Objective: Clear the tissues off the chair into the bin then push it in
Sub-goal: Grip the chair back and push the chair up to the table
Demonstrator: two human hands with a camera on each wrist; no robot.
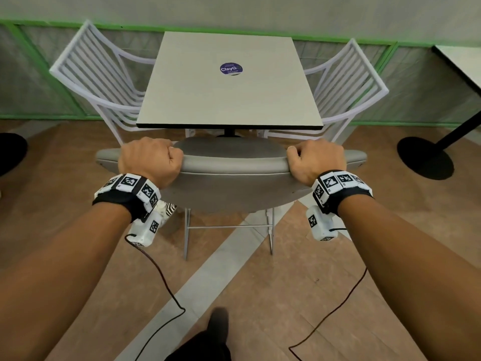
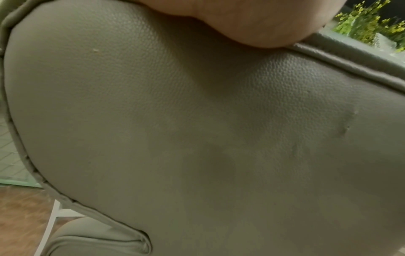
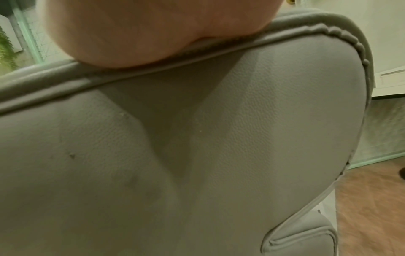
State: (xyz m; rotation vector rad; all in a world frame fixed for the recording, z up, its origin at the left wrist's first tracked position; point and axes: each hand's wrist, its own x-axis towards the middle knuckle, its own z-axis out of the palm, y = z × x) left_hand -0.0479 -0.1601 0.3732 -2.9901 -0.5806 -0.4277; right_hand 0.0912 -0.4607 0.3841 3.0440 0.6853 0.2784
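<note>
Chair [image 1: 231, 175]: grey, padded, centre of the head view; backrest faces the camera, seat partly under the surface's near edge. Thin pale metal legs show below the backrest.
Left hand [image 1: 149, 162]: centre left, fingers curled over the top rim of the backrest, gripping it. Knuckles up, fingertips hidden behind the rim.
Right hand [image 1: 316, 161]: centre right, same grip on the rim, fingers wrapped over the top edge.
Left wrist view: heel of the left hand [image 2: 252, 20] at top centre, pressed on the piped rim; the chair back [image 2: 197, 138] fills most of the frame, grained grey upholstery.
Right wrist view: heel of the right hand [image 3: 131, 31] at upper left, resting on the piped rim; chair back [image 3: 219, 155] fills the frame, with the hand's shadow down its middle.
Surface [image 1: 229, 82]: square, pale top, dark edge, upper centre; round purple sticker [image 1: 231, 68] on it.
White chairs: one slatted metal chair [image 1: 96, 76] at upper left, another [image 1: 346, 87] at upper right, each beside the surface.
Wrist bands: black straps with black-and-white marker tiles on both wrists; thin dark cables hang down to the lower frame.
Floor [image 1: 286, 295]: brown wood planks with a pale diagonal strip, lower half.
Shoe [image 1: 218, 321]: dark, bottom centre.
Tissues, bin: neither seen in any view.
</note>
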